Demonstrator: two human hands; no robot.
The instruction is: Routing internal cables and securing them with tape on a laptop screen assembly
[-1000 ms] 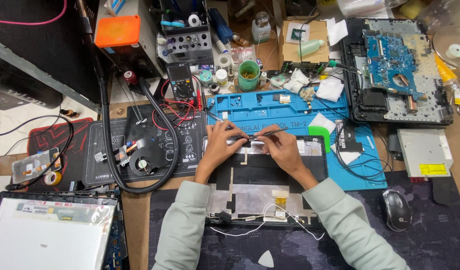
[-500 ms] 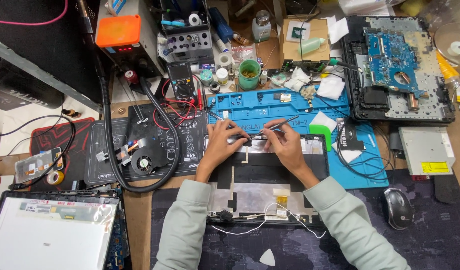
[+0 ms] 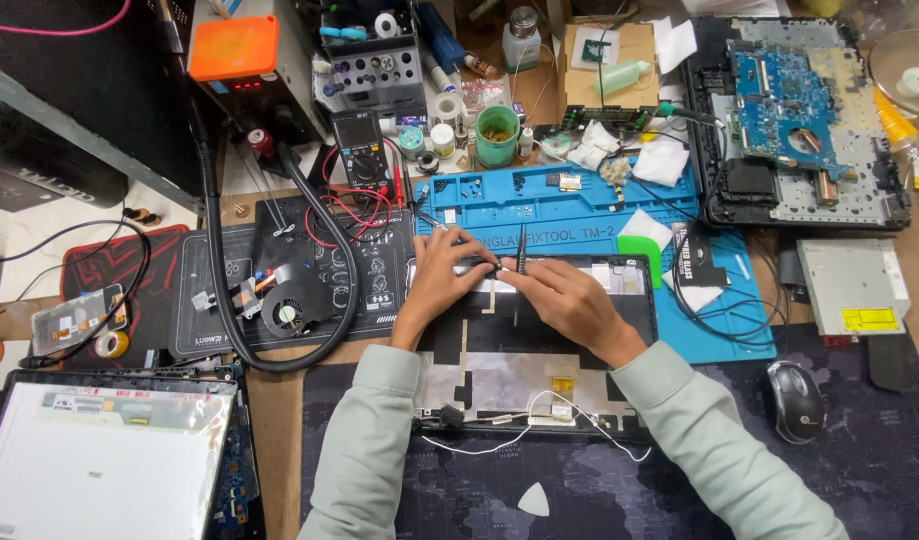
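A black laptop shell (image 3: 539, 375) lies open in front of me, its silver foil and thin white wires showing. My left hand (image 3: 441, 275) rests on the shell's far edge and pinches a small part there. My right hand (image 3: 559, 295) is shut on a thin dark tool (image 3: 522, 250) that stands nearly upright, its tip down at the same far edge, right beside my left fingertips. Both sleeves are pale green.
A blue repair mat (image 3: 579, 205) lies behind the shell. A laptop base with a blue circuit board (image 3: 789, 95) sits far right, an optical drive (image 3: 851, 285) and mouse (image 3: 797, 400) at right. A multimeter (image 3: 363, 150), fan (image 3: 284, 312) and screen panel (image 3: 99, 460) are at left.
The thin tool in my right hand has swung from lying flat and pointing right to standing nearly upright. Both hands stay at the shell's far edge.
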